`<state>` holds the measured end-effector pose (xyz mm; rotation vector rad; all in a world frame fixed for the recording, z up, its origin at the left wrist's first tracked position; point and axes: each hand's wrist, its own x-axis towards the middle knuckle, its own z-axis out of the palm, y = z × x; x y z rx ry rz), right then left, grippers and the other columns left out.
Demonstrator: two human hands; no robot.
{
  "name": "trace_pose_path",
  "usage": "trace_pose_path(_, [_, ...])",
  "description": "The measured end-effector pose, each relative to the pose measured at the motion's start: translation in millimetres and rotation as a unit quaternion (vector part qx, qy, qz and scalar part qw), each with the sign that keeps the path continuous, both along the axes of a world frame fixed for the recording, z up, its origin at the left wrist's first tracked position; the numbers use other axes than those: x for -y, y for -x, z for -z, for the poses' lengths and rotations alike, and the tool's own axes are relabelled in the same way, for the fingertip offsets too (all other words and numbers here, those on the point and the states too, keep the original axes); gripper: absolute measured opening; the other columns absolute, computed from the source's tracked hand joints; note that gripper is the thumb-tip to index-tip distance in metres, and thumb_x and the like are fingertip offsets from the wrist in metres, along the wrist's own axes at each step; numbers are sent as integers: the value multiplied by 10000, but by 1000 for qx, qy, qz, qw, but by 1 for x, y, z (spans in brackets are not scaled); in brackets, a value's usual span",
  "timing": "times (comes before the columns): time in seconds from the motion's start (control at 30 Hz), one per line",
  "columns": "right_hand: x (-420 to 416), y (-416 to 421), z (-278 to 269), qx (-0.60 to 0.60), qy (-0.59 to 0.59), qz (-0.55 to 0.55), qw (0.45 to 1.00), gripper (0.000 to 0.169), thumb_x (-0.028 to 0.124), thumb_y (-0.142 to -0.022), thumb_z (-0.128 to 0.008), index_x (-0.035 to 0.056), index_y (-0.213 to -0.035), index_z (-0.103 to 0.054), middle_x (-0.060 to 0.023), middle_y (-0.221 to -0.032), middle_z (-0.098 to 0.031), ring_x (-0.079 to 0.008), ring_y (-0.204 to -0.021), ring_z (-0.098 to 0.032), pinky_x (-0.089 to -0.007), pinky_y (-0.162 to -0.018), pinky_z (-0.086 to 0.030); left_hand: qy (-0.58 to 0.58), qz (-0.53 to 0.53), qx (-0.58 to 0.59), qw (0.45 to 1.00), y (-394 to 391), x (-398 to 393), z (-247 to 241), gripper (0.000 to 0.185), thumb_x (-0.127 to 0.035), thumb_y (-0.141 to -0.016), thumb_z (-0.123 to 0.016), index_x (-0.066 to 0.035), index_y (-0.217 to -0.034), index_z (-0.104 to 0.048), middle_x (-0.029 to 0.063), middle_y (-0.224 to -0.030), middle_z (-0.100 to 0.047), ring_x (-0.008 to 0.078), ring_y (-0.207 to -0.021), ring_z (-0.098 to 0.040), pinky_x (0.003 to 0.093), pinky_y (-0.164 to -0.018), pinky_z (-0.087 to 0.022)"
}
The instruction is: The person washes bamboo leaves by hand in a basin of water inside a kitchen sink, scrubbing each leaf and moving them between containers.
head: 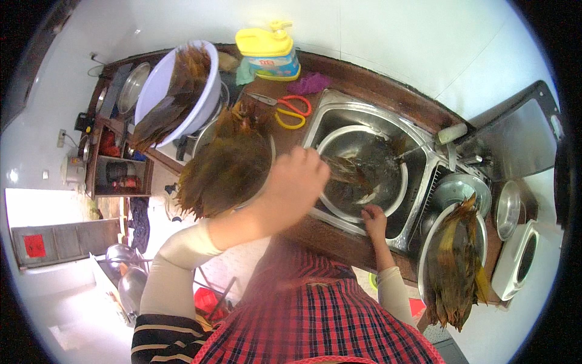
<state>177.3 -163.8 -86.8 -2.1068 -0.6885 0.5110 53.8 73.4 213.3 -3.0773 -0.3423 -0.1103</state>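
Observation:
My left hand [300, 170], blurred, is closed on a long brown leaf [348, 173] at the near left side of a steel sink [313, 125]. The leaf reaches over a round metal basin [404, 195] with water in it, inside the sink. My right hand [375, 220] is at the basin's near rim with curled fingers; whether it grips anything cannot be told. Left of the sink, a big pile of brown-green leaves [227, 168] lies on a round vessel. More leaves [454, 264] lie across a white-rimmed basin [423, 268] at the right.
Behind the leaf pile, a lavender plastic basin [152, 86] holds leaves. Scissors [291, 111] with red and yellow handles lie near a purple cloth [309, 83] and a yellow-topped jug [268, 54]. A glass lid [461, 193], a clear bowl [508, 211] and a white appliance [514, 264] stand right.

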Motion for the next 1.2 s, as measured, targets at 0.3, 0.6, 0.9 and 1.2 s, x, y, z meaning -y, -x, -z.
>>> trace_pose_path(0.3, [4,-6,14,28,68,-26,997,174,142,-711,-639,21,-836,-637,-170,-853,-591,-334,-788,-571,-406,-708,-450,270,-351,201,874,140,-86,-55,245,-29,-743,-618,-2,-986,-599,98,-887,-627,172,-790,-586,283,-729,-448])
trace_pose_path(0.6, [3,-4,23,90,102,-55,989,162,160,-716,-637,28,-810,-643,-151,-814,-604,-312,-772,-589,-382,-694,-457,251,-516,-26,818,205,-73,63,405,-184,-637,-712,7,-982,-614,226,-940,-619,325,-905,-605,372,-796,-465])
trace_pose_path(0.9, [-15,-3,5,19,185,17,982,221,227,-707,-636,50,-838,-651,-183,-842,-615,-347,-791,-593,-431,-687,-473,-82,-337,-66,936,151,-42,50,375,-131,-644,-701,-33,-991,-601,152,-948,-530,334,-924,-506,411,-744,-446])
trace_pose_path(1.2, [-84,16,86,-479,-179,252,821,518,258,-747,-698,-13,-1129,-476,-171,-1120,-518,-282,-957,-541,-420,-711,-481,109,-125,120,979,86,-1,44,92,-14,-750,-557,-17,-835,-592,119,-901,-565,288,-826,-529,391,-693,-442])
